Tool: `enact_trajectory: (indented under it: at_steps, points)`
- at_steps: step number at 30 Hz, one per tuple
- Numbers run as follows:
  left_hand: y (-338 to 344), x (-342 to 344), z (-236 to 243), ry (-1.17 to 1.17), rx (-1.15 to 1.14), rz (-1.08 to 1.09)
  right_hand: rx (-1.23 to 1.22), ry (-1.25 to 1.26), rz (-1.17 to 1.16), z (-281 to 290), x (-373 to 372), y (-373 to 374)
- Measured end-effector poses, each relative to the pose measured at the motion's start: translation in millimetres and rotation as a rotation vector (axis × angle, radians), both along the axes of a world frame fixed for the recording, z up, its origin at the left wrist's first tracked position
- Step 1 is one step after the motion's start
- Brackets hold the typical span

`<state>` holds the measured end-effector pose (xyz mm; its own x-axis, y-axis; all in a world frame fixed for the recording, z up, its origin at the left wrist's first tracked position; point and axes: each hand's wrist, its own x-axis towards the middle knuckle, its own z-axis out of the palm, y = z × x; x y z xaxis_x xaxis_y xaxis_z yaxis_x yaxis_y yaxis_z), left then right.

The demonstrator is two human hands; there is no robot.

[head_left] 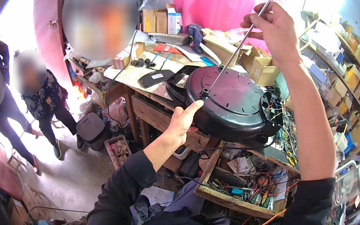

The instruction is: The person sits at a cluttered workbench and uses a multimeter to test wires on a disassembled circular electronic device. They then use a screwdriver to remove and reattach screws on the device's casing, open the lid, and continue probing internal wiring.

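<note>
A round black appliance [234,102], like an electric pan, lies bottom up on the workbench, with slots and small feet on its base. My left hand [182,124] grips its near left side, thumb pressed by a foot and the other fingers partly hidden beneath the edge. High on the right, my right hand [274,29] is closed around the upper shaft of a long screwdriver [239,48]. The tool slants down to the foot by my left thumb, its tip at that foot. Its dark handle rises above my fingers at the top edge.
An open wooden drawer [234,202] full of tools and wires juts out below the appliance. A flat black panel [155,78] lies to its left on the workbench [124,74]. Cardboard boxes [262,71] stand behind. At left are two people [41,101] and a dark bin [90,129].
</note>
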<state>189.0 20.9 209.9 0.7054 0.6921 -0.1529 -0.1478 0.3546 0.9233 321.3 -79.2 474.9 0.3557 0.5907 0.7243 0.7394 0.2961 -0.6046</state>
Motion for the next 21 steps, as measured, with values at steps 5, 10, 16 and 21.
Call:
enact_trajectory:
  at_steps: [5,10,16,21]
  points:
    - [3.1,-13.6,2.3,-0.046,-0.038,0.004,0.015,0.04,0.097,-10.2,7.5,24.3]
    - [-9.4,4.3,-9.1,-0.036,0.172,0.007,-0.066,0.063,0.062,-19.7,25.9,22.4]
    - [3.4,10.7,-24.6,-0.036,0.163,0.033,-0.208,0.073,-0.041,-13.9,56.4,54.2]
    - [17.8,16.1,-28.9,-0.01,0.183,-0.013,-0.225,0.041,-0.019,-7.0,49.1,47.1]
